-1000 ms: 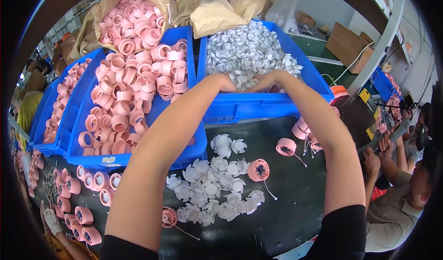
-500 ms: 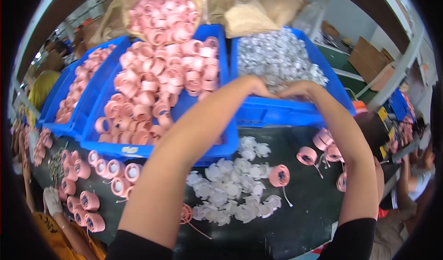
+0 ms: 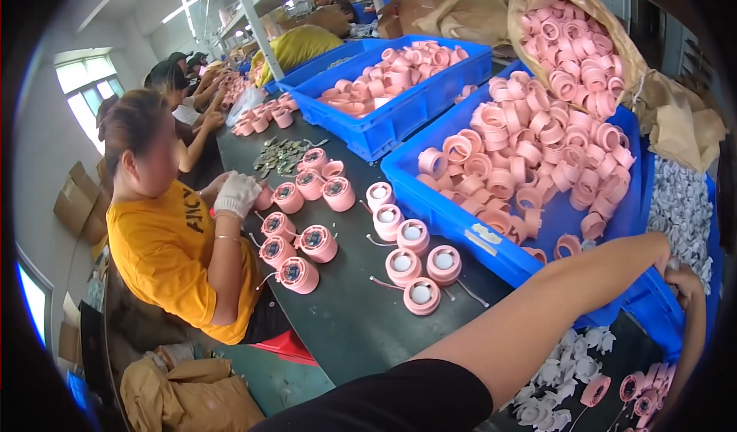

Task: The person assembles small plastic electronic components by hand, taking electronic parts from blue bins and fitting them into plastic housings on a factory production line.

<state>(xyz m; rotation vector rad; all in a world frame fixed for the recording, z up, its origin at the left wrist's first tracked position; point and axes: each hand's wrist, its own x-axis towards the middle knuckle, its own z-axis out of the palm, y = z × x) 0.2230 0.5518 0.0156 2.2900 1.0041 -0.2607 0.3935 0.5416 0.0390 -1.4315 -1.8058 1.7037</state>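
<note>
At the right, both my hands are at the near edge of a blue bin (image 3: 654, 306) holding a heap of small white plastic parts (image 3: 681, 209). My left hand (image 3: 655, 250) reaches over the rim, its fingers mostly hidden. Close against it is my right hand (image 3: 686, 281), its fingers curled inward; a small pale bit shows between the two hands, too little to name. Below my left forearm, a loose pile of white plastic pieces (image 3: 564, 370) lies on the dark green table. Beside the pile are several pink round housings (image 3: 633, 386), some with wires.
A large blue bin (image 3: 468, 229) of pink rings stands centre right, with a sack (image 3: 641, 64) spilling more rings into it. Pink units with white discs (image 3: 412, 236) line the table. To the left, a co-worker in a yellow shirt (image 3: 173, 255) wears a white glove.
The view has swung left, so the bins and my arms now sit farther right and the co-worker shows fully. My hands remain together at the bin of white parts.
</note>
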